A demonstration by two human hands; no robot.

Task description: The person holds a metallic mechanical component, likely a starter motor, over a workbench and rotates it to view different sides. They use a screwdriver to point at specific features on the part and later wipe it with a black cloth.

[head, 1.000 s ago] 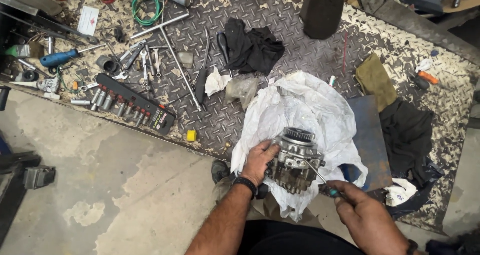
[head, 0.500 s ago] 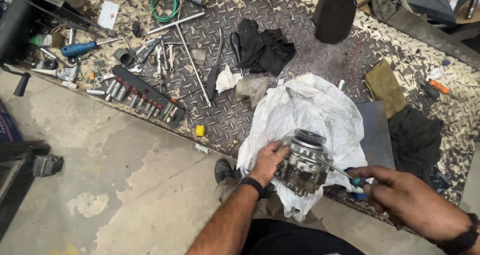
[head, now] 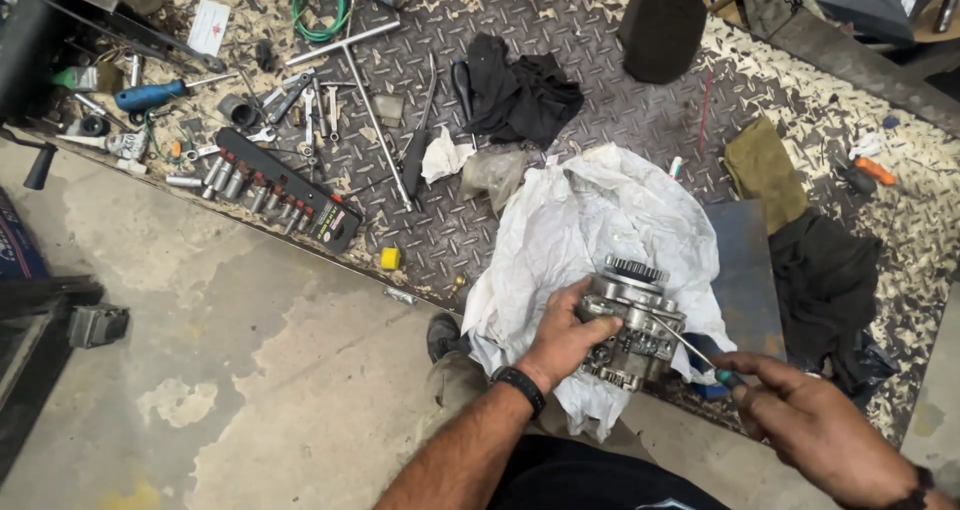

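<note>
My left hand grips the left side of a grey metal gear assembly with a toothed ring on top, holding it over a crumpled white plastic sheet. My right hand is closed around the green handle of a thin screwdriver. The screwdriver's shaft slants up and left, and its tip touches the right side of the assembly. A black band sits on my left wrist.
A socket rail, wrenches, a long T-handle wrench, a blue-handled screwdriver and a green hose coil lie on the diamond plate at upper left. Black rags, an olive cloth, a dark cylinder. Concrete floor below left.
The view has shifted so the tools sit further left. My right hand has come in from the lower right, bringing the screwdriver tip against the assembly. My left hand keeps its grip.
</note>
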